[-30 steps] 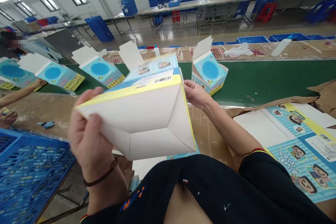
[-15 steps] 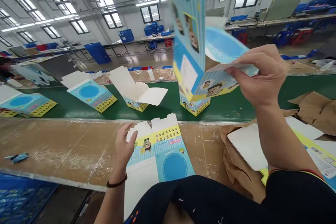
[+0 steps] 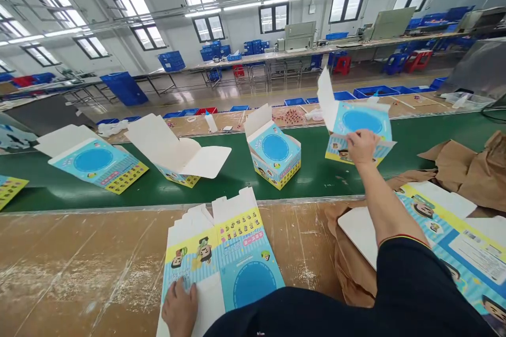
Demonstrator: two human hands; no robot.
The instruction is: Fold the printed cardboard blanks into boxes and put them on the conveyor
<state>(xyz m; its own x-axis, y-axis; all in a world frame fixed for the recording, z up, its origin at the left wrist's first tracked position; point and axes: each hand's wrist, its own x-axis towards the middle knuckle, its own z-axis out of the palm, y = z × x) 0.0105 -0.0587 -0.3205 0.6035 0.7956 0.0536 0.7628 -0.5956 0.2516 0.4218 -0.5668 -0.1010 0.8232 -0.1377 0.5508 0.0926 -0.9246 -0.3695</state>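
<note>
My right hand is stretched out over the green belt, its fingers closed on the front edge of a blue and yellow cardboard box. That box is folded up, with a white flap standing on its left side. My left hand lies on a flat, unfolded carton in front of me, fingers apart. The carton has printed cartoon figures, a blue circle and white tabs at its far end. Left of the held box stands another box with its white flap raised.
More part-folded boxes stand along the green belt, among them one with wide white flaps and one tilted. At right, printed cartons lie on torn brown paper. A white bottle stands beyond the belt.
My right hand has lowered the box from up close to the belt at the right. My left hand has come down onto the flat carton. The view has turned right.
</note>
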